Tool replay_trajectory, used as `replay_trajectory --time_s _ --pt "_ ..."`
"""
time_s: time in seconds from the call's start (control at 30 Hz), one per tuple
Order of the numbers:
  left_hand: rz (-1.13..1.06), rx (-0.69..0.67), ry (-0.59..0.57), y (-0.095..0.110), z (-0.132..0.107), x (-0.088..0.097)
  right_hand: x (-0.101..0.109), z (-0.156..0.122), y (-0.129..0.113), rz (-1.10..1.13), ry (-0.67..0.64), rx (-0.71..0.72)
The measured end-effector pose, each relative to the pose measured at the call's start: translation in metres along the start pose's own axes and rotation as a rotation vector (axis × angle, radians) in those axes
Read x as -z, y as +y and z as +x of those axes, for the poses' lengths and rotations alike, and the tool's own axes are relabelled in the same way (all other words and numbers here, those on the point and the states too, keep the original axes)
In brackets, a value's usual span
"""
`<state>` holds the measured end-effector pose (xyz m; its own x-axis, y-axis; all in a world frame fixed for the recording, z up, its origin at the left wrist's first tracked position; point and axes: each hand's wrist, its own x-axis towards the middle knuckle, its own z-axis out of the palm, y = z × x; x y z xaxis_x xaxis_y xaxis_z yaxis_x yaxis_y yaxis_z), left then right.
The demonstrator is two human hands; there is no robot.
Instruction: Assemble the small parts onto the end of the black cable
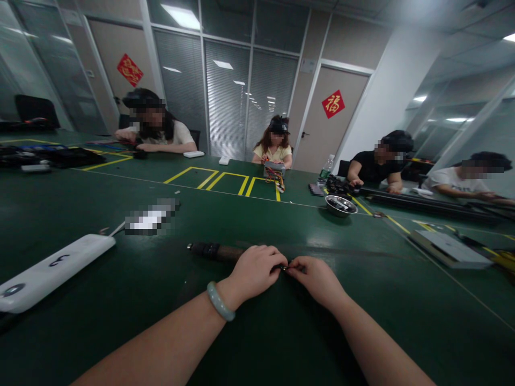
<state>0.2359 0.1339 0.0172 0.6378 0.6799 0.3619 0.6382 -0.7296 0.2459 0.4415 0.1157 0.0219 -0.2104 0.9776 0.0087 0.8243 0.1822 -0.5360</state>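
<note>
One dark, metal-tipped rod (230, 253) lies on the near green table (257, 343) before us; our left hand (257, 269) curls round its right end, our right hand (317, 279) pinches what seems a small metal part (285, 268). A metal bowl (341, 212) stands farther right.

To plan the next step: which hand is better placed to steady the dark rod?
Probably the left hand: it curls over the dark rod; the right hand pinches a small shiny piece.

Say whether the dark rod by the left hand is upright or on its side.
On its side: the dark rod points sideways, its right part hidden behind the left hand.
</note>
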Motion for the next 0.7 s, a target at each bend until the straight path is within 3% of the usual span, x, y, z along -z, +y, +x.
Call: replay_trajectory --time_s 0.7 --pt "-0.007 -0.015 0.026 -0.0015 -0.0004 -0.0023 0.0001 0.0000 -0.0018 0.013 -0.003 -0.002"
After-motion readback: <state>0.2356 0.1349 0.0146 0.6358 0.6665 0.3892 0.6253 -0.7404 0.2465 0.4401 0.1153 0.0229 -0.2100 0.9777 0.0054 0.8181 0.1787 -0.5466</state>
